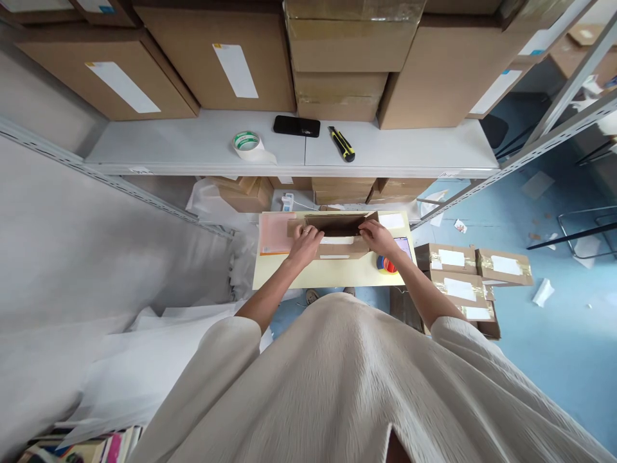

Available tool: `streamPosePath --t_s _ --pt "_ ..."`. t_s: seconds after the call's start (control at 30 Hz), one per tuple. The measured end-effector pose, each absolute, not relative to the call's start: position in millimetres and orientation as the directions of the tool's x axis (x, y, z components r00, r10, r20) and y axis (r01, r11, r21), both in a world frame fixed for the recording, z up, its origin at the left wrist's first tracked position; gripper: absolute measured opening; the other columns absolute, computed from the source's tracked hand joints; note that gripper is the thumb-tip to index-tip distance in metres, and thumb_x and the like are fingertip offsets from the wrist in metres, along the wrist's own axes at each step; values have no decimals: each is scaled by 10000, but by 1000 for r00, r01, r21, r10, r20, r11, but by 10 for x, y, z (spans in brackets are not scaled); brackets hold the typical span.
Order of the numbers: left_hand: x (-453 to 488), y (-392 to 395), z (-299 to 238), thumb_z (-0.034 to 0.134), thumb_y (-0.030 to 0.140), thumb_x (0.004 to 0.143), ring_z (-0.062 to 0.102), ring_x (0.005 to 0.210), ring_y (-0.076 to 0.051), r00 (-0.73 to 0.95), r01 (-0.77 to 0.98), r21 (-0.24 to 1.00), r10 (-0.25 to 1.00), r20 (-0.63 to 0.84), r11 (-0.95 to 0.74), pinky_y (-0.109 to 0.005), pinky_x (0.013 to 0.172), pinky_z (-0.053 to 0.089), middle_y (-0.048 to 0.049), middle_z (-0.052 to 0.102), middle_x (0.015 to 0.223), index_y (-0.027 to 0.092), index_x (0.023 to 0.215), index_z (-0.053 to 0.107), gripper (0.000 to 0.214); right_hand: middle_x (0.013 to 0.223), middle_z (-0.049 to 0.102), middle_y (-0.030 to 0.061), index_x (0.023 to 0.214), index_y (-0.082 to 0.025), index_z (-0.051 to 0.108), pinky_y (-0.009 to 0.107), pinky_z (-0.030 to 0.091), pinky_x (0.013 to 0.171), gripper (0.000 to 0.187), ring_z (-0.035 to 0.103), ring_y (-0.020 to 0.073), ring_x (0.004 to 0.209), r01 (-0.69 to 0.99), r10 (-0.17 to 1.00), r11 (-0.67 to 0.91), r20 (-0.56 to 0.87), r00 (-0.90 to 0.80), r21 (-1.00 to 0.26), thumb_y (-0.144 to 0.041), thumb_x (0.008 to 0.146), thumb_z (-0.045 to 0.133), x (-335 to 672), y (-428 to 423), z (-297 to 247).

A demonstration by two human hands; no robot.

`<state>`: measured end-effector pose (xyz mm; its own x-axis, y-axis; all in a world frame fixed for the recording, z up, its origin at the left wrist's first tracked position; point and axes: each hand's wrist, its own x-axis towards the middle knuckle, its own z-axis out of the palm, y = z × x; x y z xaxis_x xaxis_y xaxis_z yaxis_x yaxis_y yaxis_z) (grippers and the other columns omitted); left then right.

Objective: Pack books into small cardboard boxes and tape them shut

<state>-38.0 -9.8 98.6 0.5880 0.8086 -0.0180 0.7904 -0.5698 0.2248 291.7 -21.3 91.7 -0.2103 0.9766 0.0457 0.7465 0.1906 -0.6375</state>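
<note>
A small cardboard box [337,226] stands open at the far middle of the pale yellow bench [328,275], its long side turned toward the person. The left hand [304,243] sits at the box's left end and the right hand [380,238] at its right end. Each grip is closed on that end, fingers curled over the top edge and flap. Holding it at both ends likely keeps the light box square and steady while its top stays open. Whether anything lies inside cannot be told, since the interior is in shadow.

A pink sheet [274,233] lies flat on the bench just left of the box, touching or slightly under it. A coloured tape roll [387,265] rests near the right wrist, close enough to pick up without stepping away.

On the white shelf [193,145] beyond, a white tape roll [247,143], a dark phone [296,126] and a yellow-and-black knife [342,144] lie in a row along the front. They are apparently kept off the small bench but within arm's reach. Large cartons [231,58] fill the back of the shelf. To the right, taped and labelled parcels [457,273] are stacked on the blue floor [554,360], well apart from the hands.
</note>
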Motion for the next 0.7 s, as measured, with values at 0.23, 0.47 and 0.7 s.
streamPosePath --t_s 0.23,0.47,0.7 --pt "-485 -531 857 461 326 1180 672 1308 -331 553 748 365 825 120 -554 -610 1289 367 -140 790 1192 251 1168 806 353 1428 749 178 1480 -206 755 554 601 1162 485 704 366 1303 808 968 199 -16 -250 -555 -425 1129 502 3147 -190 821" --pt "-552 -862 669 563 322 1111 487 1667 -380 509 799 380 861 -16 -465 -674 1454 195 -177 693 1598 224 1279 821 322 1910 326 157 1819 -210 435 689 494 1272 784 501 482 1588 884 894 332 -190 -406 -328 -454 1091 590 3174 -147 833" --pt "-533 -848 631 797 538 982 106 1799 -541 303 923 300 935 -182 -241 -817 1401 57 -234 290 1914 204 1719 571 840 1942 -264 62 1908 -346 58 808 383 1301 1296 254 618 1711 918 870 331 -305 -386 -219 -636 920 844 3113 44 844"
